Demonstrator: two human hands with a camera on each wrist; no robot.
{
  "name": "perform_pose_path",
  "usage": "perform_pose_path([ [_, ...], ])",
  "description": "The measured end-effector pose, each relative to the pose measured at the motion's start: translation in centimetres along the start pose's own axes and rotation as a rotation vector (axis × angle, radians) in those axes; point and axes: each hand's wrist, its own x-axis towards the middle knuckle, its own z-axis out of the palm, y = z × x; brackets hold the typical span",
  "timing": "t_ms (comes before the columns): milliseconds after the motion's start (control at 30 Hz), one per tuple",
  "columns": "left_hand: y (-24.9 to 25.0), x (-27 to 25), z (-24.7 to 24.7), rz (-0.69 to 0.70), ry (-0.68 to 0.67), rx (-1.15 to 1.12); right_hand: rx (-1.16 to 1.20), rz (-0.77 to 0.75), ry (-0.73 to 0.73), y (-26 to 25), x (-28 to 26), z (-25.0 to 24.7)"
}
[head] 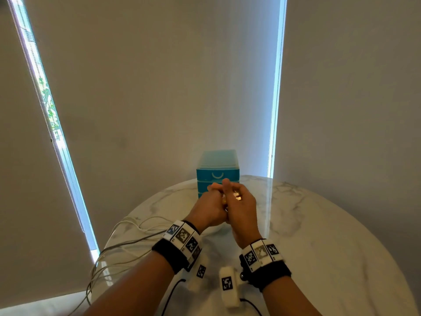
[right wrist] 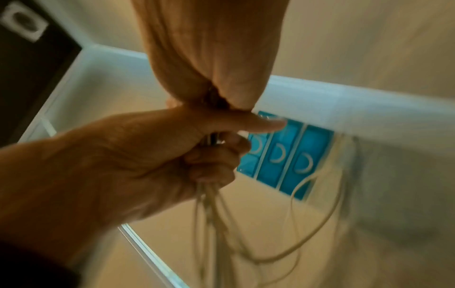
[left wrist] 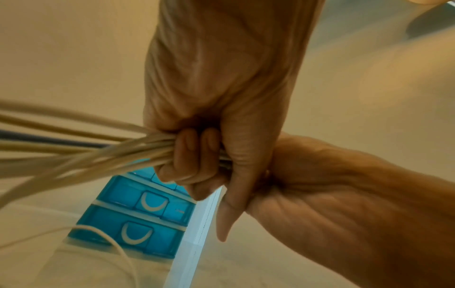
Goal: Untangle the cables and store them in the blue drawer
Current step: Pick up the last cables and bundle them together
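Left hand: fingers curled round the cables, bunching them.
Right hand: clasped against it, steadying; finger state unclear.
Drawer: closed, on the desk behind both hands.

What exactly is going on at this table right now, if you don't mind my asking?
A person is working on a bundle of pale cables. The left hand grips the gathered strands, and the right hand presses against it, holding the same bunch. The loose lengths trail off the left edge of the round marble table. The small blue drawer unit stands just behind the hands with all its visible drawers shut, so no cable has gone in yet.
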Motion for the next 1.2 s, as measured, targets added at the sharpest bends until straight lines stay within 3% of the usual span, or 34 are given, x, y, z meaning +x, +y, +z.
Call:
perform_pose_path([
  [133,-0.2,-0.6,0.7,-0.060,-0.014,-0.195,0.350,0.284,0.178,1.2,0.7,0.2],
  [233,-1.3,-1.1,0.6,-0.065,-0.137,-0.084,0.544,0.393,0.220,1.5,1.3,-0.5],
  [333,-3.1,-2.3,-0.6,-0.068,-0.337,0.092,0.615,0.419,0.261,0.6,2.3,-2.0],
  [500,-5.5,-4.1,-4.7,-0.078,-0.459,-0.183,0.640,0.344,0.260,-0.9,4.8,-3.8],
  [600,-5.4,-4.8,-6.0,-0.118,-0.293,-0.273,0.481,0.319,0.215,-1.1,5.5,-2.9],
  [733,-5.9,-4.6,-5.7,-0.105,-0.087,-0.039,0.002,0.320,0.080,-1.5,5.3,-2.8],
  [800,-6.3,-4.4,-5.7,-0.090,-0.065,-0.011,-0.409,0.129,0.087,-2.0,5.3,-3.1],
  [867,-6.6,-4.2,-5.9,-0.075,-0.047,0.026,-0.666,-0.182,0.060,-3.1,4.6,-2.1],
  [933,-6.6,-3.9,-5.8,-0.066,-0.052,0.050,-0.790,-0.321,-0.241,-3.3,3.5,0.1],
  [1000,-6.7,-3.8,-6.0,-0.065,-0.046,0.012,-0.927,-0.208,-0.564,-2.6,2.0,2.1],
  [1067,-7.3,-3.8,-6.6,-0.048,-0.020,-0.067,-0.902,-0.070,-0.719,-1.8,0.9,2.7],
  [1133,-8.0,-4.1,-7.6,-0.042,0.007,-0.152,-0.802,-0.012,-0.727,-1.9,0.4,2.8],
  [1200,-8.7,-4.4,-8.5,-0.043,-0.029,-0.321,-0.815,-0.048,-0.650,-2.8,0.8,3.2],
])
